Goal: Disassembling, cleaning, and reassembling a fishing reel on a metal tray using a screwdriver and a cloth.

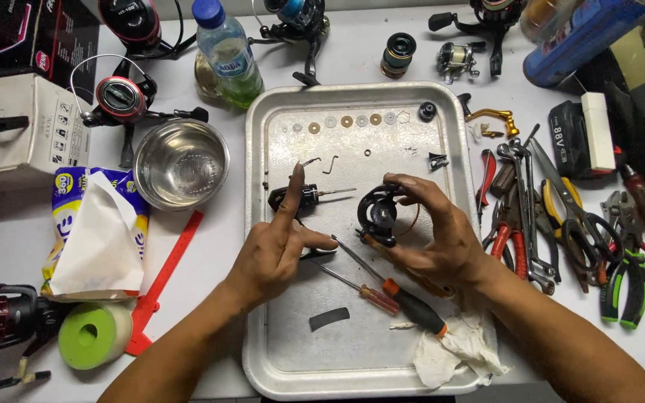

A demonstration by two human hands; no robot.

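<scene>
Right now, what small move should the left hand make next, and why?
Probably lower the left hand to a screwdriver on the tray. It holds nothing, index finger raised, while the right hand grips the black reel part above both screwdrivers.

Hands: two, left hand point(278, 250) and right hand point(438, 239)
Metal trays: one point(352, 351)
Steel bowls: one point(181, 163), left of tray
Water bottles: one point(227, 51), far left
Screwdrivers on tray: two point(404, 298) point(363, 292)
Washers in far row: about seven point(346, 121)
Tissue packs: one point(95, 231), left
</scene>
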